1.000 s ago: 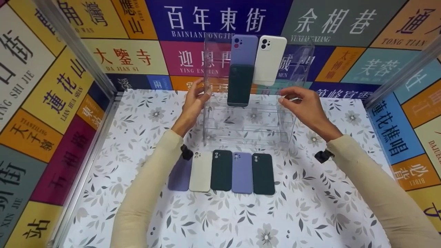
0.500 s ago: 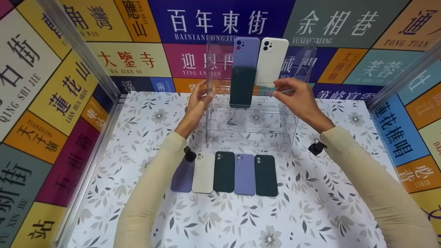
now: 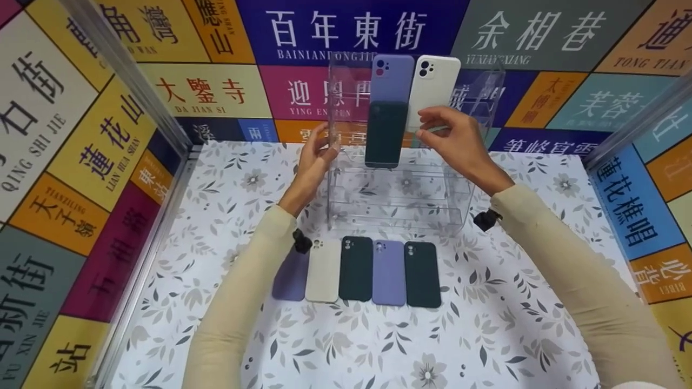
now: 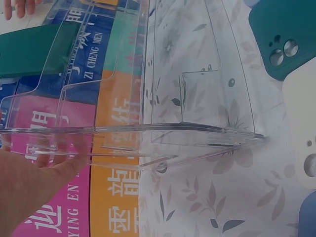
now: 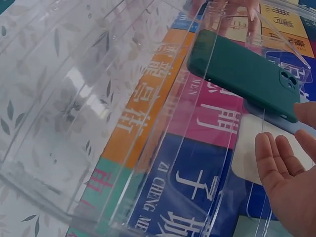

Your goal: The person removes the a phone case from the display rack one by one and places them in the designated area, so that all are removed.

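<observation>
A clear plastic tiered display stand (image 3: 394, 208) holds a lilac phone case (image 3: 392, 75), a dark green phone case (image 3: 387, 132) and a white phone case (image 3: 436, 78), all leaning upright. The green one stands a tier in front and covers the lilac one's lower part. My left hand (image 3: 315, 162) grips the stand's left side panel; in the left wrist view its fingers (image 4: 59, 158) show through the plastic. Before the white case's lower part is my right hand (image 3: 454, 138), fingers loosely bent and nothing between them. The right wrist view shows this hand (image 5: 291, 173) beside the green case (image 5: 242, 74).
In front of the stand lies a row of phone cases: lilac (image 3: 289, 278), off-white (image 3: 323, 273), dark green (image 3: 356, 270), lilac (image 3: 388, 273) and dark green (image 3: 423, 275). A flower-patterned tabletop (image 3: 346, 346) carries everything. Printed sign walls (image 3: 211, 89) stand around it.
My right hand has moved left from the stand's right side to in front of the white case. The left hand stays at the left panel, and the cases keep their places.
</observation>
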`<state>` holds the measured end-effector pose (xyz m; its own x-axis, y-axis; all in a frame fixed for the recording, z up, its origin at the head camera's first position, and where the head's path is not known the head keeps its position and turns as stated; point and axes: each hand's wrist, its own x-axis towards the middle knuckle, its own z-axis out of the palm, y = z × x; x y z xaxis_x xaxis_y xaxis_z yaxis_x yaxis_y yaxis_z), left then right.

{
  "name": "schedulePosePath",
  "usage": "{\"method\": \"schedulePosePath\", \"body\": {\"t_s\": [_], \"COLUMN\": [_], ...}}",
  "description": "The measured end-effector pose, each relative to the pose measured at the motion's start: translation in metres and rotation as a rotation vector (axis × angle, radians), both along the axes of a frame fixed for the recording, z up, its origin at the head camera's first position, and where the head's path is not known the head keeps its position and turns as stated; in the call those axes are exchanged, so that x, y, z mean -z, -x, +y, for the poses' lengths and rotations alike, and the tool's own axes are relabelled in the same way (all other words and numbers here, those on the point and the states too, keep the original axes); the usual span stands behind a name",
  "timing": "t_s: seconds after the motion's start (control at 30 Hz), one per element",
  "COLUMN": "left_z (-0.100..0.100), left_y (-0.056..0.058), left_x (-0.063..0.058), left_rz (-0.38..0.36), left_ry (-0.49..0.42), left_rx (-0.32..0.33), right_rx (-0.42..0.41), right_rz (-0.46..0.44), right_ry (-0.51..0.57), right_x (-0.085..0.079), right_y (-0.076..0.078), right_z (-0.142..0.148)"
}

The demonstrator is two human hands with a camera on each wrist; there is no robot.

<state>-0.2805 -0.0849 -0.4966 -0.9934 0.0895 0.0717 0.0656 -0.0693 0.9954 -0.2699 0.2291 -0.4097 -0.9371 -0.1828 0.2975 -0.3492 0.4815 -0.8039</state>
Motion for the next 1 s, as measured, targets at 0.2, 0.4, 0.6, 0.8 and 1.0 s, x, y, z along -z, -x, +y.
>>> {"method": "schedulePosePath", "body": {"t_s": [0.2, 0.4, 0.6, 0.8, 1.0], "left_z": [0.001, -0.001, -0.001, 0.001, 0.001], "left_y": [0.001, 0.000, 0.002, 0.001, 0.001], "left_x": [0.000, 0.000, 0.000, 0.000, -0.001], "left_rz": [0.004, -0.003, 0.006, 0.010, 0.020], "left_ry": [-0.004, 0.014, 0.003, 0.005, -0.004], "left_rx": [-0.008, -0.013, -0.006, -0.016, -0.018], "right_rx": [0.005, -0.012, -0.024, -0.034, -0.027], "right_rz": [0.008, 0.018, 0.028, 0.042, 0.086], "right_ry": [-0.004, -0.015, -0.050, -0.055, -0.060], "right_x": [-0.007, -0.008, -0.006, -0.004, -0.001], "right_y": [0.004, 0.009, 0.015, 0.018, 0.019], "right_z": [-0.010, -0.018, -0.021, -0.025, -0.030]}}
